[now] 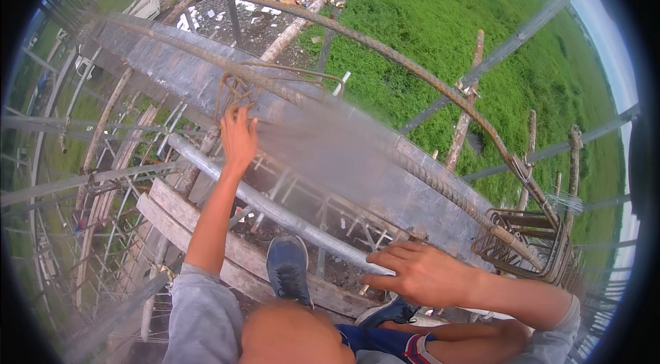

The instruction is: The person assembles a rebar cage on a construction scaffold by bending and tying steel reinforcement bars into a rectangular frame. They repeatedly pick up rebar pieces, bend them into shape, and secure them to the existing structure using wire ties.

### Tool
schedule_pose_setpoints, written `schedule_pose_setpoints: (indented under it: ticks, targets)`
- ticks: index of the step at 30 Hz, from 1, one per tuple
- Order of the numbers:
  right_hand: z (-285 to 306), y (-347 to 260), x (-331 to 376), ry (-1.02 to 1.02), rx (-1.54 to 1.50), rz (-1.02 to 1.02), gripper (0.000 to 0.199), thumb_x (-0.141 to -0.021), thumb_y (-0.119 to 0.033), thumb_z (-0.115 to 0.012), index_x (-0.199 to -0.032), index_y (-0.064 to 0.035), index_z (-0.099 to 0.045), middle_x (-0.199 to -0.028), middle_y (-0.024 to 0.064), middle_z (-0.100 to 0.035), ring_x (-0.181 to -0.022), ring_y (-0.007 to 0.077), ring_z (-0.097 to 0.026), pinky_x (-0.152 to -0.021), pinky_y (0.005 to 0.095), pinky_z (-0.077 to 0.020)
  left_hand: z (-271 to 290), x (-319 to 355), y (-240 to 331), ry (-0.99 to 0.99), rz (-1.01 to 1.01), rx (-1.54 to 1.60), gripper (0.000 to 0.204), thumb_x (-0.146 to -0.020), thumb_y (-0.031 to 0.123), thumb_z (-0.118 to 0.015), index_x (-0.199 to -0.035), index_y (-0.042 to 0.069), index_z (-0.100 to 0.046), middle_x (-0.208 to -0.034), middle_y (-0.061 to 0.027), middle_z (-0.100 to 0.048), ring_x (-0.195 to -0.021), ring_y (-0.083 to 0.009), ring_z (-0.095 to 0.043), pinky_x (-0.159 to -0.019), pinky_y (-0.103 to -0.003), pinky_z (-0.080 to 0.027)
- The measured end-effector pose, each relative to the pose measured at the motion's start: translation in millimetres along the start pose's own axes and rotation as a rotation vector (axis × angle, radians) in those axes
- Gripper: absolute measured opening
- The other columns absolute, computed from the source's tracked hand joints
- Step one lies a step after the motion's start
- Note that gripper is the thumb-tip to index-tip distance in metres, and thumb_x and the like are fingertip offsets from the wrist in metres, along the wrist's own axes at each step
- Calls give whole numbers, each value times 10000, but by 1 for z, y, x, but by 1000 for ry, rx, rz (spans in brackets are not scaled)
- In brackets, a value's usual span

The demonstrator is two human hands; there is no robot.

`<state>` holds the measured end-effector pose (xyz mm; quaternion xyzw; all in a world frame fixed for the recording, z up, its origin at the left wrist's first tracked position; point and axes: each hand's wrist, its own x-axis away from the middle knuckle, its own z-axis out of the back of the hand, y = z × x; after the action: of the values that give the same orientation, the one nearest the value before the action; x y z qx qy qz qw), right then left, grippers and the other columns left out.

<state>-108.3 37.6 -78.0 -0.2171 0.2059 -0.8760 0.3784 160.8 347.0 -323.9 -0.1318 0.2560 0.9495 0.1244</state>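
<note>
My left hand (238, 137) reaches forward to the bent rebar stirrups (232, 85), its fingers closed at their lower corner; the fingertips are partly hidden. These rusty stirrups hang around a long ribbed rebar (275, 87) that runs above a grey metal-faced formwork panel (419, 192). On the right, my right hand (423, 273) lies over a grey metal pipe (289, 221), thumb on the near side and fingers on the far side. More stirrups (509, 240) sit bunched at the right end of the rebar. A blur covers the middle of the panel.
A second rebar (385, 48) arcs across above the panel. Wooden planks (240, 257) lie under my shoes (287, 269), with open gaps and lower scaffolding showing beneath. Metal props (529, 27) and wooden poles (467, 103) stand beyond. Rubble (254, 3) and grass lie far below.
</note>
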Motion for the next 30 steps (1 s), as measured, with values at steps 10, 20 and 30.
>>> schedule_pose_setpoints:
  ticks: [10, 20, 30]
  targets:
    - [-99, 204, -234, 509, -19, -633, 576, -934, -115, -603, -1487, -102, -442, -1503, 256, -420, -1369, 443, -439, -1124, 517, -388, -42, -78, -113, 20, 358, 92, 424, -956, 165, -636, -1345, 3, -586, -1057, -282, -687, -1004, -442, -663, -879, -501, -494]
    - [-37, 289, -296, 667, 104, -788, 548, -936, -301, -677, -1422, -107, -514, -1321, 226, -567, -1231, 378, -517, -1056, 499, -391, -46, -76, -113, 200, 653, 519, 396, -956, 325, -646, -1213, 29, -707, -919, -229, -724, -873, -351, -703, -808, -429, -512]
    - [-6, 247, -264, 937, -232, -784, 367, -932, -381, -729, -1006, -25, -778, -556, 86, -530, -517, 128, -463, -539, 338, -420, -39, -105, -107, 117, 470, 452, 356, -960, 305, -630, -1242, 100, -704, -896, -221, -714, -850, -369, -695, -798, -436, -509]
